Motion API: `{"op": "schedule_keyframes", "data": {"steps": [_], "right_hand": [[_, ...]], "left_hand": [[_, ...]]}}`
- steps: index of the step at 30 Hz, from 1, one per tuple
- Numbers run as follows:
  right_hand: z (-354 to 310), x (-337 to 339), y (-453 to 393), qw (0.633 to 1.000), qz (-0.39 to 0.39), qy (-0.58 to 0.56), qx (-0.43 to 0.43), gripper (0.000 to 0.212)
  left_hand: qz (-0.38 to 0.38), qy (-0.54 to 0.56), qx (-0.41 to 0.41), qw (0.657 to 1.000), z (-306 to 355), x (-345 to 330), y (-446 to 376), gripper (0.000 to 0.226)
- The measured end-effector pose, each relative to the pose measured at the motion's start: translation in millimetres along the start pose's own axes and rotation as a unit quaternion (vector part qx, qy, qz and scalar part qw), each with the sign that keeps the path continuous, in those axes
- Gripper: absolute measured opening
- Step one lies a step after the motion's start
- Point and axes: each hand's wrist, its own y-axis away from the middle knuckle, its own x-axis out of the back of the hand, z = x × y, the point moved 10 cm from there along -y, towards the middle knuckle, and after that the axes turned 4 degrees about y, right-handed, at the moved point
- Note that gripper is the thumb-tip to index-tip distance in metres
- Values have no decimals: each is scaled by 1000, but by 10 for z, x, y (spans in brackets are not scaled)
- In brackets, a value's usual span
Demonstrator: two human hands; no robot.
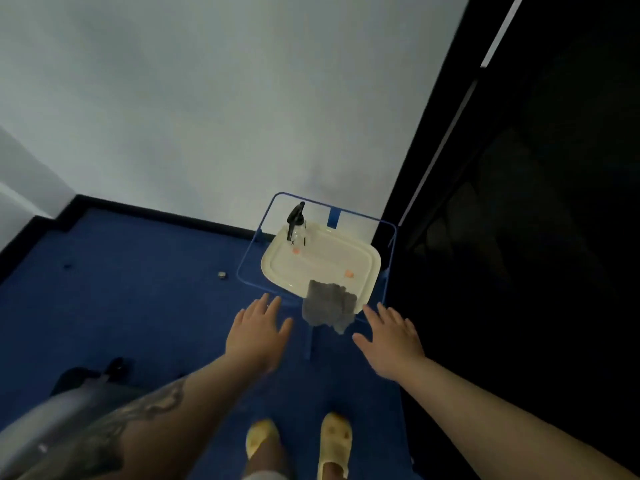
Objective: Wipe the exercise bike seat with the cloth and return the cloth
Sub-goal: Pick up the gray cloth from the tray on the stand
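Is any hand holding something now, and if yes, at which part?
Nothing is held. The left hand and the right hand are both open and empty; the grey cloth hangs over the tray's edge between them.

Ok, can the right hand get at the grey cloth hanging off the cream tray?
Probably yes. The open right hand hovers just beside the grey cloth, which drapes over the cream tray's near edge; nothing lies between them.

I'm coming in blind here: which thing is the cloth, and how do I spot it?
Find the blue wire-frame stand against the white wall. On it sits a cream tray holding a spray bottle at its far corner. The cloth is the grey crumpled piece draped over the tray's near edge, between both open hands.
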Motion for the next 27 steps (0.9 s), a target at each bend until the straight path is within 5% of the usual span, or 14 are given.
{"op": "schedule_keyframes", "data": {"steps": [17, 27], "right_hand": [[-370, -809, -1445, 993, -89, -67, -34, 65], [-378, -678, -1602, 994, 23, -87, -59, 26]], "left_hand": [[-74, -1, -52, 996, -208, -877, -1070, 59], [-62, 24, -69, 995, -270, -942, -1138, 57]]}}
